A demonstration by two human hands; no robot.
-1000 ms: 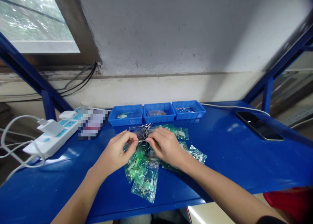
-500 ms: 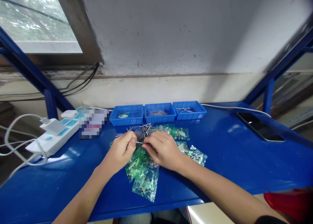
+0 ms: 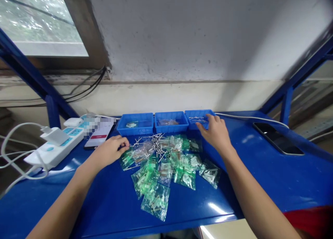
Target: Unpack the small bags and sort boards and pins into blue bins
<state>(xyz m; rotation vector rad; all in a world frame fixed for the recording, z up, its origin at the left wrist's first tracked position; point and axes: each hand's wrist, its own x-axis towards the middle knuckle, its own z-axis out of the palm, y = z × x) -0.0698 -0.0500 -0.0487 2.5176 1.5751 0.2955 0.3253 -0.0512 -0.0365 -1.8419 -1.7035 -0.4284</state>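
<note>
My left hand is closed in a pinch at the left edge of the pile, its fingertips meeting the end of a thin metal rod. Over the front edge of the right blue bin, my right hand has its fingers apart, with nothing seen in them. Several thin metal rods lie inside that bin. Between my hands is a heap of loose metal rods. Around it lie clear and green plastic packets of small parts, including a packet with brownish pieces.
A middle blue bin and a left blue bin hold small packets. On the left are a phone and a white power strip with cables. Another phone lies right. Blue frame posts flank the table.
My hands were together over the heap with a thin metal rod between them. Now they are apart: the left has moved left, the right has gone to the right bin and opened.
</note>
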